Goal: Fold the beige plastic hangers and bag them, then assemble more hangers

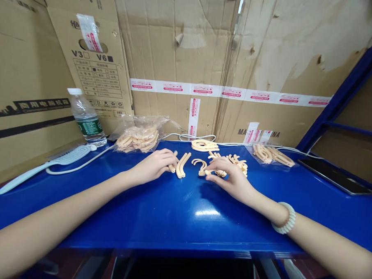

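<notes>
My left hand (156, 165) is closed around a beige curved strip (173, 167), most of which the fingers cover. Just right of it, a pair of similar curved strips (182, 166) lies side by side on the blue table (176, 215). My right hand (232, 176) pinches a small beige hooked piece (208, 172) between thumb and fingers; its full shape is hidden. Beside those fingertips lies a beige hook-shaped piece (201, 166). A pile of short beige pieces (239, 163) sits behind the right hand, partly covered by it.
Looped beige strips (204, 145) lie at the back. Clear bags of beige pieces stand left (139, 137) and right (273, 155). A water bottle (87, 121), a pale blue hairbrush (62, 156), a white cable (189, 135) and a dark phone (335, 176) surround them. Cardboard (178, 44) walls the back.
</notes>
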`<state>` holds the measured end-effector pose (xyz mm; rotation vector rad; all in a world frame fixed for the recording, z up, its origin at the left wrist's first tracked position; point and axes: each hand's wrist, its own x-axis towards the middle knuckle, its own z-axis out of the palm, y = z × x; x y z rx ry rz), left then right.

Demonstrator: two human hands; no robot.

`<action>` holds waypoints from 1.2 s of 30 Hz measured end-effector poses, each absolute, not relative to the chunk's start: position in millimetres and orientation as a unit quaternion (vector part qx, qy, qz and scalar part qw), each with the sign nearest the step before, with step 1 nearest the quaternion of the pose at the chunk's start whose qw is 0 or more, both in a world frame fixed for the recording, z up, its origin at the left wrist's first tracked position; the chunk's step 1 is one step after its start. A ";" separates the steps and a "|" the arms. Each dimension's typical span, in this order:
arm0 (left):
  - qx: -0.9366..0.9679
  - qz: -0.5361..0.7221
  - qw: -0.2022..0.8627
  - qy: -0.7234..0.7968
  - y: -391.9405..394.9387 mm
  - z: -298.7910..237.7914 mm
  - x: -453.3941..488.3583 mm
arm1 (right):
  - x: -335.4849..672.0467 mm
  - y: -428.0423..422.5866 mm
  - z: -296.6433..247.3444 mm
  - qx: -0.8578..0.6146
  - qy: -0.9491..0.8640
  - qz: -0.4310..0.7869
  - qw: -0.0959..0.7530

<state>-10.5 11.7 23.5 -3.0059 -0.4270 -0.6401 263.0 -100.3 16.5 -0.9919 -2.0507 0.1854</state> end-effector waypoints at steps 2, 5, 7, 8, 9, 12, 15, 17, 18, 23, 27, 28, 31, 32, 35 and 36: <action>-0.970 -0.194 -0.014 -0.149 11.7 18.6 -10.4 | 262.9 -99.1 16.6 -0.377 -0.839 0.039 0.390; -0.963 -0.197 -0.068 -0.171 5.9 16.2 -7.6 | 261.9 -95.8 14.7 -0.376 -0.852 0.008 0.363; -0.958 -0.208 -0.087 -0.177 0.2 17.6 -4.7 | 261.4 -92.0 11.8 -0.397 -0.849 -0.019 0.348; -0.956 -0.214 -0.093 -0.180 -2.6 18.7 -3.3 | 261.2 -89.6 10.1 -0.410 -0.846 -0.035 0.339; -0.953 -0.219 -0.097 -0.185 -5.2 19.9 -2.0 | 261.0 -87.1 8.5 -0.422 -0.842 -0.052 0.331; -0.949 -0.230 -0.095 -0.195 -10.5 21.9 0.8 | 259.9 -80.2 5.5 -0.441 -0.836 -0.093 0.313; -0.951 -0.225 -0.072 -0.198 -12.3 19.6 2.2 | 258.5 -76.6 4.7 -0.436 -0.842 -0.122 0.291; -0.953 -0.216 -0.063 -0.204 -12.7 16.4 2.8 | 257.6 -76.1 4.5 -0.434 -0.847 -0.136 0.275; -0.953 -0.213 -0.061 -0.207 -13.1 15.0 3.0 | 257.2 -76.2 4.4 -0.436 -0.847 -0.141 0.269; -0.960 -0.164 -0.062 -0.219 -20.4 15.7 3.3 | 260.3 -77.1 6.6 -0.445 -0.847 -0.137 0.257; -0.971 -0.089 -0.062 -0.214 -28.9 19.3 2.9 | 277.8 -80.3 18.2 -0.457 -0.850 -0.110 0.238; -0.971 -0.072 -0.067 -0.216 -30.7 19.2 3.1 | 283.9 -81.7 22.0 -0.463 -0.847 -0.106 0.239; -0.969 -0.034 -0.079 -0.230 -35.8 16.5 4.7 | 299.7 -86.7 32.0 -0.499 -0.826 -0.105 0.240; -0.969 -0.032 -0.078 -0.231 -37.4 15.1 5.5 | 302.6 -88.1 34.2 -0.514 -0.819 -0.104 0.233; -0.968 -0.063 -0.067 -0.231 -41.3 9.8 8.3 | 302.8 -90.5 36.1 -0.539 -0.817 -0.092 0.185; -0.968 -0.074 -0.064 -0.232 -42.2 7.8 9.3 | 300.8 -90.6 35.6 -0.540 -0.821 -0.087 0.163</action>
